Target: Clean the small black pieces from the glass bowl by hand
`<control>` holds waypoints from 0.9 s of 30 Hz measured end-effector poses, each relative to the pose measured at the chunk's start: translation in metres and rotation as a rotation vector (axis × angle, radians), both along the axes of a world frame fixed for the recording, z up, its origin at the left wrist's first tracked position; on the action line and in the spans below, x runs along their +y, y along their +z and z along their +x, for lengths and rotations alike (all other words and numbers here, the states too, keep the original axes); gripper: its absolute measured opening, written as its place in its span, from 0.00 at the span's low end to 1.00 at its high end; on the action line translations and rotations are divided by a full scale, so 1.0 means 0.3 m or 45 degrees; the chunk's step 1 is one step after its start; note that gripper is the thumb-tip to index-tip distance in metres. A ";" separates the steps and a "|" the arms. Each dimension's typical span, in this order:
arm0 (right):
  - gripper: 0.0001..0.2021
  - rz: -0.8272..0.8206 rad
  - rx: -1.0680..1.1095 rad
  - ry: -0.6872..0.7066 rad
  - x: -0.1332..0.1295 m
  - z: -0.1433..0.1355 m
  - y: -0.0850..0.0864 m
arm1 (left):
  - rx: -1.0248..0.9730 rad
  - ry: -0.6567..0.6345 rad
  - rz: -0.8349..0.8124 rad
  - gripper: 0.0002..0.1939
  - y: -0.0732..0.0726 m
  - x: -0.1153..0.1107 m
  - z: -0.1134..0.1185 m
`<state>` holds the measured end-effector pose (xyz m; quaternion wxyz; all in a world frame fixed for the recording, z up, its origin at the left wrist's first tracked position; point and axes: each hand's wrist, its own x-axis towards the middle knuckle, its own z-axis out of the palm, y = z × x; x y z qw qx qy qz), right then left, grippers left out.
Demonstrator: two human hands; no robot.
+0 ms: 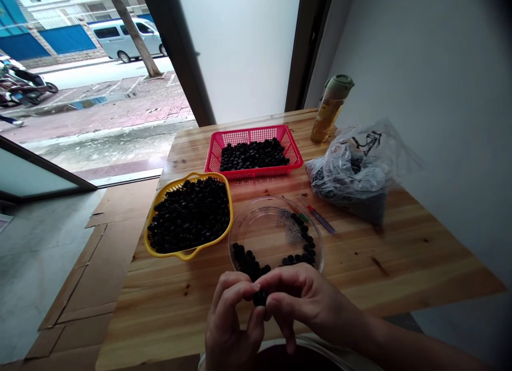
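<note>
Between the fingertips of both hands, over the table's near edge, is a small round black piece [260,298]. My left hand [235,320] pinches it from the left, and my right hand [298,296] grips it from the right with thumb and forefinger. Just beyond the hands lies a clear round plastic tray [276,200]. Inside it are black pieces [246,259] at the left, a curved row of black pieces [308,243] at the right, and a heap of thin silvery metal bits [291,227].
A yellow basket [230,200] full of black round parts stands left, a red basket [294,147] of black pieces behind. Two slim tools, one a purple-handled screwdriver [322,222], lie by the tray. At right are a plastic bag [352,174] of dark parts and a bottle [330,110].
</note>
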<state>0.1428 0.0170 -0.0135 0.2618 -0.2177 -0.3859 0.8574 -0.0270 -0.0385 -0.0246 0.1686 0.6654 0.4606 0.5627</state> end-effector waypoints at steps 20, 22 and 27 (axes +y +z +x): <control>0.20 -0.141 0.021 -0.045 0.029 -0.007 0.001 | -0.144 -0.140 -0.090 0.10 -0.018 -0.001 -0.035; 0.23 -0.104 0.028 0.029 0.036 -0.004 -0.004 | -0.126 -0.140 -0.103 0.10 -0.017 0.001 -0.042; 0.26 0.110 -0.019 0.190 0.050 0.010 -0.004 | -0.090 -0.029 -0.193 0.11 -0.029 -0.010 -0.040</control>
